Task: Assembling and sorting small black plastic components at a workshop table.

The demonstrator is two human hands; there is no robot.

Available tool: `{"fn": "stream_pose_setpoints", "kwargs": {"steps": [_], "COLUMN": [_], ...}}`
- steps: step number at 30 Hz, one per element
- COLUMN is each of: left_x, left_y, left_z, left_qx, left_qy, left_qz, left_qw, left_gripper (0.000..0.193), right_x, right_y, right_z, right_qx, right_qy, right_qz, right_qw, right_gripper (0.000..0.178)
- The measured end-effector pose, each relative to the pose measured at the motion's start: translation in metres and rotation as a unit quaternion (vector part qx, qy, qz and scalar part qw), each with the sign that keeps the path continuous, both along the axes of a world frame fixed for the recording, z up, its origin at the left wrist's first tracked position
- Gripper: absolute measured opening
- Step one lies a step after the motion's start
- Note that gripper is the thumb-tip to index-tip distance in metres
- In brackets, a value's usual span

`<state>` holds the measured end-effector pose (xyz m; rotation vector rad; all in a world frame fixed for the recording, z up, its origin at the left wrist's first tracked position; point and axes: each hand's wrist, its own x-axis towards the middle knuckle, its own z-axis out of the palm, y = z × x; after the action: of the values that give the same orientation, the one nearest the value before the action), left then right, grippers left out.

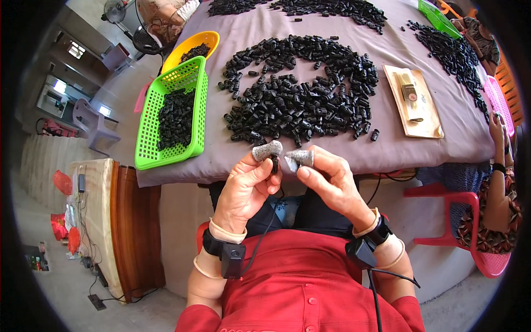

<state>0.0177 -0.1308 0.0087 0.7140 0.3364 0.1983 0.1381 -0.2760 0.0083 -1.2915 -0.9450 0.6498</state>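
My left hand (247,185) pinches a small black cylindrical plastic part (275,164) between thumb and fingers, just off the table's near edge. A grey knitted finger cover sits on its index finger. Close to its right, my right hand (331,180) has thumb and covered index finger closed around a small, pale, flat, pointed piece (291,164). The tip of that piece is near the black part; whether they touch I cannot tell. Beyond both hands lies a large heap of similar black parts (298,105) on the grey-mauve tablecloth (213,133).
Left of the heap stand a green basket (200,105) and a yellow bowl (213,40), both with black parts. On the right lies a cardboard sheet (426,110) bearing a small box. Another person's arm (500,144) reaches in beside a pink basket (492,91).
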Motion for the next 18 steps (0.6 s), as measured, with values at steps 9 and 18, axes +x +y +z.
{"fn": "stream_pose_setpoints", "kwargs": {"steps": [9,18], "left_x": [-0.003,-0.002], "left_y": [0.0,-0.002], "left_z": [0.0,-0.001], "left_qx": [-0.013,-0.016], "left_qy": [-0.011,-0.01], "left_qz": [0.007,0.001], "left_qw": [1.0,1.0], "left_gripper": [0.023,0.025], "right_x": [-0.013,-0.016], "right_y": [0.006,0.007], "right_z": [-0.002,-0.004], "right_qx": [0.0,-0.002], "right_qy": [-0.17,-0.179], "right_qz": [-0.055,-0.076], "right_qw": [0.984,0.981], "right_gripper": [0.018,0.014]}}
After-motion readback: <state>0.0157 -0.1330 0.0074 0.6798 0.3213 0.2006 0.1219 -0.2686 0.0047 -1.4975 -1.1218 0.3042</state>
